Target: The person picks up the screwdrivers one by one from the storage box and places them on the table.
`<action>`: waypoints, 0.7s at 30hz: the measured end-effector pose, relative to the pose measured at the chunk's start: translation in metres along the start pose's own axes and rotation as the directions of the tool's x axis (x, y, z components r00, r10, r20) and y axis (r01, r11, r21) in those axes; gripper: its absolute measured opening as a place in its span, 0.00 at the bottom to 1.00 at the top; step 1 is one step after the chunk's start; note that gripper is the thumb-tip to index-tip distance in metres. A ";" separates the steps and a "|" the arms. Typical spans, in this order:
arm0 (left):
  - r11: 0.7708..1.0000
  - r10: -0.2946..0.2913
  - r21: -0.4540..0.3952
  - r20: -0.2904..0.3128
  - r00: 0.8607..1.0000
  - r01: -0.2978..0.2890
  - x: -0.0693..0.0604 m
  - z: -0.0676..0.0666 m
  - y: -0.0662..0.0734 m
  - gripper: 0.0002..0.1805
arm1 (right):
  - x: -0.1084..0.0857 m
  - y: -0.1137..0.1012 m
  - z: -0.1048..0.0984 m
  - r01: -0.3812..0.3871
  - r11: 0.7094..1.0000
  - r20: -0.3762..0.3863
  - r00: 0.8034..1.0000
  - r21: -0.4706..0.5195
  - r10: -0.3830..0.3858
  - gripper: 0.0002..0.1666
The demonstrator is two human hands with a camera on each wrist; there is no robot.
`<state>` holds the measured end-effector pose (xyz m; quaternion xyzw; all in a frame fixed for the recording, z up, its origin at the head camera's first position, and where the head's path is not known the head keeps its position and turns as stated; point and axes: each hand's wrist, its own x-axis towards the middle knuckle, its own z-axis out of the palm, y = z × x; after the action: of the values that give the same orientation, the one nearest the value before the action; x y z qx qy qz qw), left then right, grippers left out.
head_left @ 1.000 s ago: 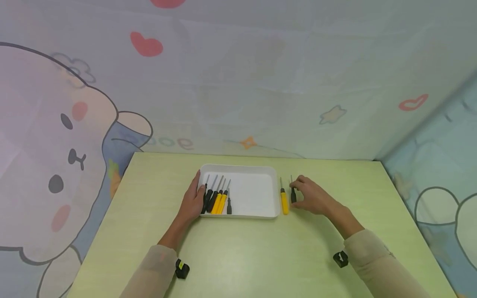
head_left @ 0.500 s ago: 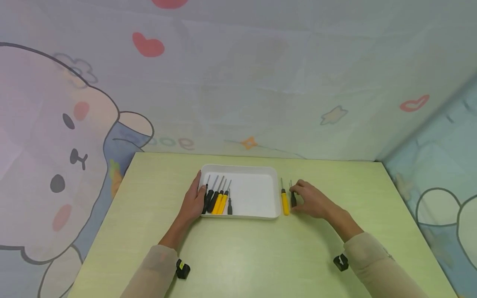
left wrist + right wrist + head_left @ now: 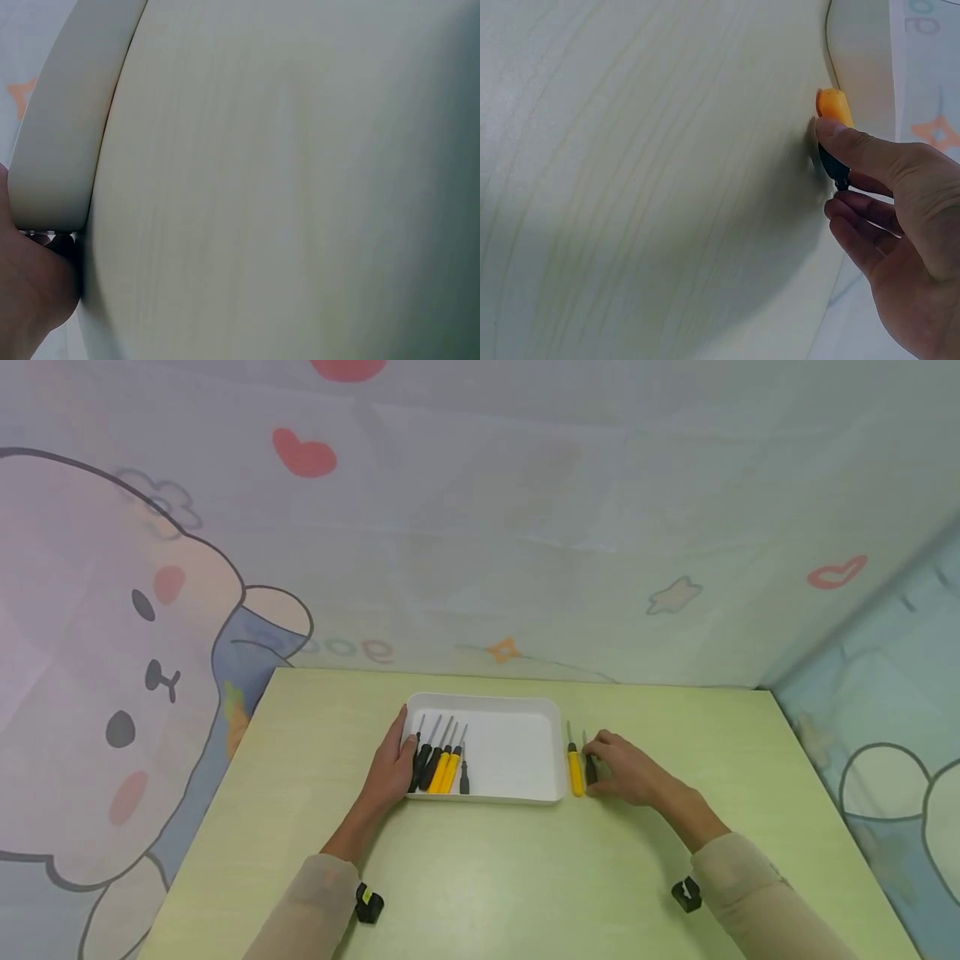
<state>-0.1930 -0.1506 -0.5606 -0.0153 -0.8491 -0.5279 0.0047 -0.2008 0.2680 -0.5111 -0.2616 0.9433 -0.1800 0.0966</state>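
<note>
The black screwdriver is pinched lengthwise between the thumb and fingers of the right hand, beyond the right edge of the white tray; contact with the table cannot be confirmed. The yellow screwdriver is positioned between them – just beside that edge. The tray's left edge is gripped by the left hand – thumb over the rim. The row of screwdrivers is set inside, toward the near-left corner.
</note>
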 end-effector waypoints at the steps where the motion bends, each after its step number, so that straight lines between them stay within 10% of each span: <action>1: 1.000 -0.001 0.002 0.001 1.000 0.001 0.000 0.000 0.000 0.34 | 0.000 0.000 0.001 -0.001 1.000 0.002 1.000 -0.001 0.001 0.35; 21: 1.000 -0.004 0.011 0.002 1.000 0.004 -0.001 0.000 0.001 0.35 | 0.000 0.001 0.002 0.012 1.000 0.004 1.000 0.011 -0.012 0.34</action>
<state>-0.1922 -0.1500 -0.5601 -0.0144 -0.8520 -0.5233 0.0028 -0.2005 0.2682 -0.5129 -0.2670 0.9405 -0.1854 0.0988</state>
